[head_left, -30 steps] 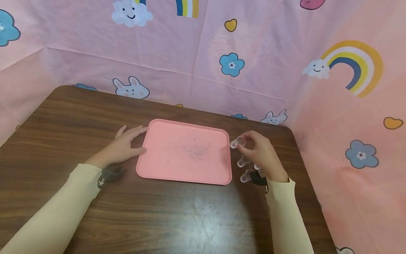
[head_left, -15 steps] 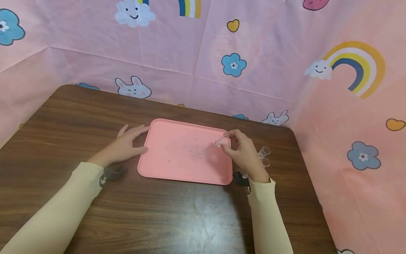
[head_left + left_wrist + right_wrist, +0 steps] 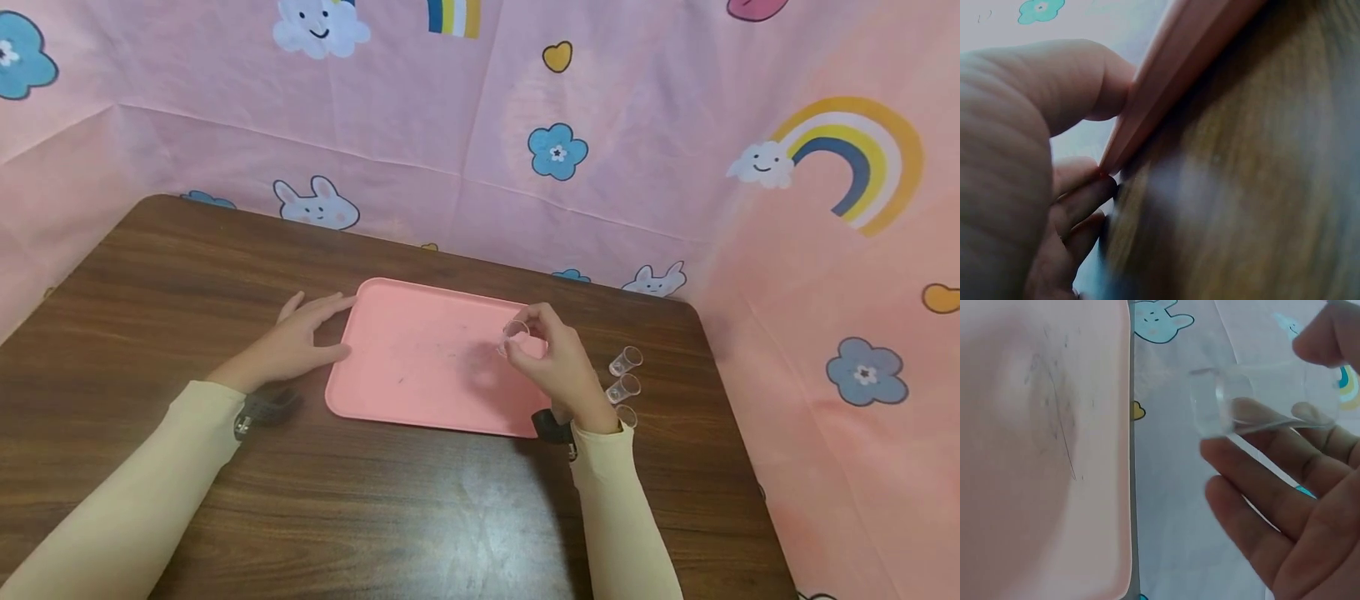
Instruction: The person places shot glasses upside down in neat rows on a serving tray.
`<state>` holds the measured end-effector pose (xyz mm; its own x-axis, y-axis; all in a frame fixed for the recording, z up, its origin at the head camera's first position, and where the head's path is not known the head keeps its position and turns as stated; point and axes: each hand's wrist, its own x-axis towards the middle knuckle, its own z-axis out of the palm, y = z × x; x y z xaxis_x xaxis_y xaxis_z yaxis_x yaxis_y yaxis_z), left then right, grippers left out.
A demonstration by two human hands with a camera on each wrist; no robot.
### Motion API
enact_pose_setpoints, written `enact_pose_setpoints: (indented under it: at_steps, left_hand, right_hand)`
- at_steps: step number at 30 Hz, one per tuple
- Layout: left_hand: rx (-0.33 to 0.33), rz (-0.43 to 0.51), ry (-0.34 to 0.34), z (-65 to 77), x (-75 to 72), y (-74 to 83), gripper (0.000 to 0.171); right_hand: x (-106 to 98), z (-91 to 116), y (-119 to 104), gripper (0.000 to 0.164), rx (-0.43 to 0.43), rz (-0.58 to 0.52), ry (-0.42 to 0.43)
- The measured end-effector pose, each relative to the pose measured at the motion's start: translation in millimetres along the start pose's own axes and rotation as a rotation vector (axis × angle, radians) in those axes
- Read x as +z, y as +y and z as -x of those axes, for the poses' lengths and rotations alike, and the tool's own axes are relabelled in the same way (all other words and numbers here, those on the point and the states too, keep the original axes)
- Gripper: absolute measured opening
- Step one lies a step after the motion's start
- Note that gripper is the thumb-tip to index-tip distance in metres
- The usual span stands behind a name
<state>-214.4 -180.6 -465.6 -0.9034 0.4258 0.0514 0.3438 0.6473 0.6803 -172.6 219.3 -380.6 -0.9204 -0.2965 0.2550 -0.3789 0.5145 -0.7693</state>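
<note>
My right hand (image 3: 558, 362) pinches a small clear shot glass (image 3: 513, 336) between thumb and fingers, over the right part of a pink tray (image 3: 405, 350). In the right wrist view the glass (image 3: 1263, 400) has its thick base toward the tray surface (image 3: 1097, 506), with a gap between them. My left hand (image 3: 288, 350) stays at the tray's left edge, its fingers and thumb extended and touching the rim. The left wrist view shows the thumb (image 3: 1085, 81) against the tray's side wall (image 3: 1166, 81).
To the right of the tray several more clear glasses stand on the brown wooden table (image 3: 360, 500), among them a rear one (image 3: 626, 361) and a middle one (image 3: 623, 388); my right wrist partly hides this group. Pink printed cloth (image 3: 420, 125) closes off the back and right.
The right hand has carried the glass leftward from beside the tray to over its right part, then raised it slightly. More of the remaining glasses show now. The left hand stays put.
</note>
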Motion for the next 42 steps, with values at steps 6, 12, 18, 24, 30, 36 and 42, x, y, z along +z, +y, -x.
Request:
enact_pose_setpoints:
  at_steps: [6,12,18,24,30,36,42]
  left_hand:
    - [-0.009,0.0,-0.011,0.2,-5.2,7.0,0.077]
    - [0.0,-0.007,-0.005,0.8,-5.7,7.1,0.077]
    - [-0.014,-0.012,0.001,0.4,-2.8,3.2,0.077]
    - [0.0,-0.008,0.0,0.9,-2.5,2.4,0.077]
    - [-0.005,-0.005,0.012,-0.3,-1.0,0.0,0.076]
    - [-0.012,0.001,-0.007,1.3,-0.5,2.1,0.078]
    - [-0.013,0.004,-0.004,1.3,0.0,1.4,0.078]
  right_hand:
    - [-0.4,-0.1,-3.4,0.025,-0.032,0.138,-0.058]
    - [-6.3,-0.3,-1.1,0.038,0.03,0.341,-0.133]
    - [-8.7,0.0,-0.3,0.034,0.089,0.322,-0.092]
    - [-8.7,-1.2,-0.8,0.024,-0.052,0.324,-0.107]
    - [-9.7,-1.9,-0.4,0.027,-0.029,0.372,-0.112]
    - [-14.4,0.4,1.5,0.023,-0.017,0.373,-0.066]
    - [-13.5,0.2,2.3,0.026,-0.036,0.446,-0.099]
